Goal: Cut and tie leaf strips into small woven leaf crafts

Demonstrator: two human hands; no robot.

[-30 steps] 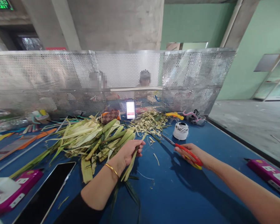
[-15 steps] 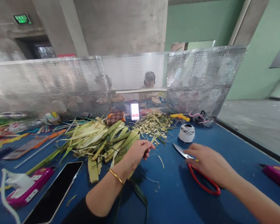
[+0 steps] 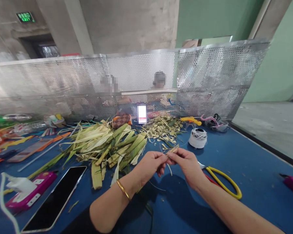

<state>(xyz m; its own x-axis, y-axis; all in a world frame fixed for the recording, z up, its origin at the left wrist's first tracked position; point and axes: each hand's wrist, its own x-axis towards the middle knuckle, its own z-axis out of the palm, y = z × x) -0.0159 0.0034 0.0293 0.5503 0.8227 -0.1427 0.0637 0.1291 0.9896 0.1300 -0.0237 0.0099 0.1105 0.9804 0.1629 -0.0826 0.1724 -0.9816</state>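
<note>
Both hands meet over the blue table, fingers pinched together. Between their fingertips is a small pale piece of corn husk (image 3: pixel 175 149). My left hand (image 3: pixel 154 162), with a gold bangle at the wrist, is closed on its near end. My right hand (image 3: pixel 185 164) is closed on it from the other side, thumb and forefinger pressed together. Scissors (image 3: pixel 226 182) with one red and one yellow handle lie beside my right hand, partly hidden by it. Behind them stands a spool of white thread (image 3: pixel 197 139). A heap of corn husks (image 3: pixel 112 146) lies left of my hands.
Husk scraps (image 3: pixel 163 128) are piled beyond my hands, near a yellow-handled tool (image 3: pixel 190 121). At left are a black-screened phone (image 3: pixel 56 198) and a magenta power strip (image 3: pixel 31 191) with a white plug. A perforated metal screen (image 3: pixel 141 70) borders the far edge; people sit behind it.
My right hand has left the scissors, which now lie with the yellow handle showing, and moved left to meet my left hand at the husk piece. The view has shifted slightly.
</note>
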